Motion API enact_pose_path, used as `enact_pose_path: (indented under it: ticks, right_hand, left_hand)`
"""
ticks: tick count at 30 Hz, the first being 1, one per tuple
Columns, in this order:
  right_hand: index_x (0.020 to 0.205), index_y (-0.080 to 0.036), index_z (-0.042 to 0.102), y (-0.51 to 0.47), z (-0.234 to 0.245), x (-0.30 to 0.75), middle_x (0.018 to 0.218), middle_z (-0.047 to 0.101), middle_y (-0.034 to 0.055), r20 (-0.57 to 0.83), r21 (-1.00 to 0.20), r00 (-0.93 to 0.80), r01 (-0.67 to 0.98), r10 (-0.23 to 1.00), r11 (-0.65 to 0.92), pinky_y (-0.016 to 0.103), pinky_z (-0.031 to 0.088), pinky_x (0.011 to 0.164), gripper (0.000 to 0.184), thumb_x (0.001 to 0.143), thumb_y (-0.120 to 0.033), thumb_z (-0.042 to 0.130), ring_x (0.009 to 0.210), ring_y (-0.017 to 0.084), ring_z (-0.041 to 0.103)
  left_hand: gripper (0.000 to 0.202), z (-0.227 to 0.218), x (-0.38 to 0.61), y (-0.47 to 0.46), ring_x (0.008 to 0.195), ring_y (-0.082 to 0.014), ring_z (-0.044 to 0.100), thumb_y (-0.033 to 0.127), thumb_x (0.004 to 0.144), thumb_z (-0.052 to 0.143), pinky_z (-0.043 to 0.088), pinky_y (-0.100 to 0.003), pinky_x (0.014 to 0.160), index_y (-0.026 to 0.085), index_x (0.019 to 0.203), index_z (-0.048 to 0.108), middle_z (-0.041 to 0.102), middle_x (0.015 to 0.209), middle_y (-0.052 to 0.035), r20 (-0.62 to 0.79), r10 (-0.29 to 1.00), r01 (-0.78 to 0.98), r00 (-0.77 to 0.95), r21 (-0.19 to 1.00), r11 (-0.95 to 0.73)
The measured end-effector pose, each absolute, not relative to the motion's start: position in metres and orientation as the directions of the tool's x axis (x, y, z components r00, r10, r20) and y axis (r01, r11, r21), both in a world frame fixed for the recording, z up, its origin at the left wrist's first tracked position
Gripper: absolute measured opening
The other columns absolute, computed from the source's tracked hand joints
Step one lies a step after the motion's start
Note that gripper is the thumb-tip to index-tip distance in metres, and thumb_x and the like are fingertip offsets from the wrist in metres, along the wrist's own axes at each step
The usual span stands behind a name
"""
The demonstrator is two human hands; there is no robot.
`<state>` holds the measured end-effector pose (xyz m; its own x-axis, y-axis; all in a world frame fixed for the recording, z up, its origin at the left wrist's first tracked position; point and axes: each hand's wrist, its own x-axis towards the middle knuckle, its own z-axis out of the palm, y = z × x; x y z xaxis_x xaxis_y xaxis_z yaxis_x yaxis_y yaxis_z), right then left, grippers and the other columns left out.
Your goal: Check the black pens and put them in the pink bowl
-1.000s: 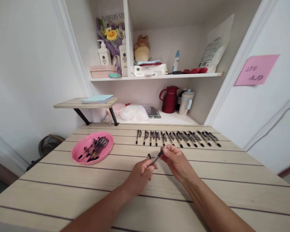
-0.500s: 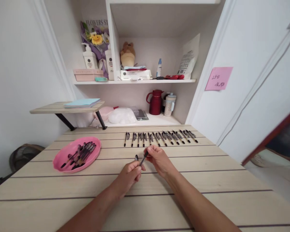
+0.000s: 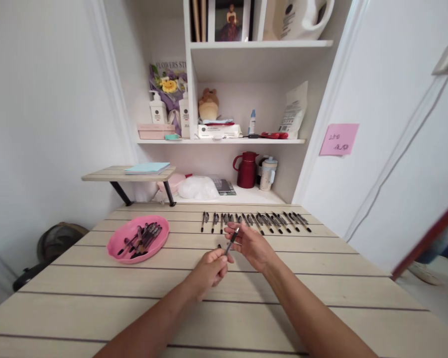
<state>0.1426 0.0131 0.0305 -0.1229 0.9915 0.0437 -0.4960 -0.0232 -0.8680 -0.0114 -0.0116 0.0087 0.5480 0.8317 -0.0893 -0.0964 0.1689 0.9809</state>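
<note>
My left hand [image 3: 211, 268] is closed around the lower end of a slim pen [image 3: 231, 241], which tilts up to the right. A small dark rounded piece [image 3: 219, 246], perhaps a cap, shows just above the left fingers. My right hand [image 3: 251, 244] is open beside the pen's upper end, its fingers loosely spread behind the tip; whether they touch it is hard to see. Beyond the hands lies a row of black-ended pens [image 3: 263, 221] with dark caps beside them. A pink bowl [image 3: 114, 253] on the left holds a heap of several similar pens.
The pens lie on a slatted wooden table [image 3: 313, 288]. A small raised stand [image 3: 93, 175] with blue paper [image 3: 147, 168] is at the back left. Behind are white shelves [image 3: 224, 141] with a red jug [image 3: 246, 170], a tumbler [image 3: 268, 174] and a plastic bag [image 3: 197, 188].
My right fingers have loosened from the pen's upper end and spread, so its tip shows. The left hand keeps its hold. The head view has tilted up, showing more shelf.
</note>
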Motion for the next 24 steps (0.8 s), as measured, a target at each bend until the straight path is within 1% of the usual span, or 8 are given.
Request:
enact_pose_path:
  ticks: [5, 8, 11, 13, 15, 19, 22, 24]
  right_hand:
    - [0.072, -0.016, 0.065, 0.011, 0.025, 0.137, 0.072, 0.064, 0.0052, 0.141, -0.907, -0.08, -0.411, 0.987, 0.096, 0.03, 0.044, 0.068, 0.032, 0.061, -0.046, 0.068, 0.069, 0.015, 0.057]
    - [0.076, -0.017, 0.063, 0.013, 0.023, 0.134, 0.079, 0.066, 0.0067, 0.153, -0.983, -0.029, -0.104, 0.988, 0.149, 0.03, 0.045, 0.068, 0.041, 0.068, -0.056, 0.054, 0.073, 0.017, 0.059]
    - [0.086, -0.018, 0.062, 0.017, 0.023, 0.131, 0.088, 0.066, 0.0092, 0.117, -0.965, 0.016, 0.236, 0.993, 0.11, 0.03, 0.046, 0.064, 0.048, 0.078, -0.057, 0.035, 0.076, 0.019, 0.062]
    - [0.087, -0.016, 0.06, 0.021, 0.019, 0.124, 0.088, 0.066, 0.0123, 0.098, -0.928, 0.074, 0.366, 0.992, 0.064, 0.032, 0.045, 0.065, 0.043, 0.076, -0.053, 0.04, 0.08, 0.022, 0.061]
    - [0.085, -0.014, 0.059, 0.025, 0.01, 0.112, 0.087, 0.065, 0.0157, 0.096, -0.882, 0.129, 0.471, 0.987, 0.024, 0.035, 0.042, 0.07, 0.036, 0.068, -0.046, 0.056, 0.088, 0.028, 0.059]
    - [0.083, -0.013, 0.058, 0.034, -0.01, 0.091, 0.086, 0.065, 0.018, 0.114, -0.839, 0.16, 0.544, 0.981, 0.009, 0.036, 0.039, 0.073, 0.031, 0.057, -0.028, 0.068, 0.093, 0.031, 0.056]
    - [0.078, -0.016, 0.058, 0.046, -0.012, 0.095, 0.073, 0.066, 0.0109, 0.137, -0.869, 0.136, 0.493, 0.981, 0.052, 0.031, 0.042, 0.063, 0.018, 0.063, -0.026, 0.061, 0.076, 0.024, 0.061]
    - [0.084, -0.017, 0.056, 0.054, -0.009, 0.106, 0.066, 0.064, 0.0059, 0.152, -0.899, 0.135, 0.43, 0.979, 0.08, 0.027, 0.041, 0.053, 0.02, 0.072, -0.031, 0.05, 0.062, 0.019, 0.06]
  left_hand:
    - [0.024, 0.006, -0.011, -0.022, 0.033, -0.0003, 0.016, 0.038, 0.074, 0.049, 0.007, -0.017, 0.037, 0.015, 0.084, 0.047, 0.037, 0.049, 0.0093, -0.08, 0.84, -0.147, 0.536, 0.971, 0.186]
    - [0.024, 0.002, -0.014, -0.026, 0.032, -0.0004, 0.017, 0.037, 0.073, 0.049, 0.007, -0.018, 0.036, 0.015, 0.08, 0.048, 0.037, 0.047, 0.0089, -0.068, 0.886, -0.124, 0.459, 0.982, 0.14]
    - [0.023, 0.002, -0.024, -0.027, 0.032, -0.0007, 0.017, 0.037, 0.073, 0.048, 0.006, -0.018, 0.037, 0.015, 0.08, 0.048, 0.036, 0.046, 0.0091, -0.073, 0.942, -0.134, 0.328, 0.983, 0.123]
    - [0.021, 0.005, -0.033, -0.025, 0.032, -0.0011, 0.017, 0.036, 0.073, 0.047, 0.005, -0.018, 0.037, 0.016, 0.081, 0.048, 0.036, 0.046, 0.0093, -0.073, 0.969, -0.159, 0.236, 0.981, 0.113]
    - [0.019, 0.009, -0.039, -0.023, 0.031, -0.0013, 0.017, 0.034, 0.073, 0.045, 0.005, -0.019, 0.037, 0.016, 0.081, 0.047, 0.035, 0.046, 0.0093, -0.067, 0.98, -0.169, 0.185, 0.981, 0.099]
    - [0.017, 0.011, -0.041, -0.015, 0.032, -0.0016, 0.016, 0.031, 0.074, 0.043, 0.007, -0.019, 0.038, 0.016, 0.08, 0.047, 0.035, 0.045, 0.0093, -0.037, 0.98, -0.154, 0.194, 0.986, 0.067]
    - [0.017, 0.002, -0.039, -0.007, 0.033, -0.0025, 0.018, 0.03, 0.073, 0.043, 0.01, -0.019, 0.039, 0.015, 0.079, 0.048, 0.036, 0.043, 0.009, -0.02, 0.965, -0.105, 0.26, 0.993, 0.049]
    - [0.017, -0.006, -0.038, -0.001, 0.034, -0.0033, 0.019, 0.029, 0.073, 0.042, 0.012, -0.019, 0.04, 0.015, 0.078, 0.049, 0.036, 0.042, 0.0085, -0.026, 0.959, -0.065, 0.284, 0.997, 0.046]
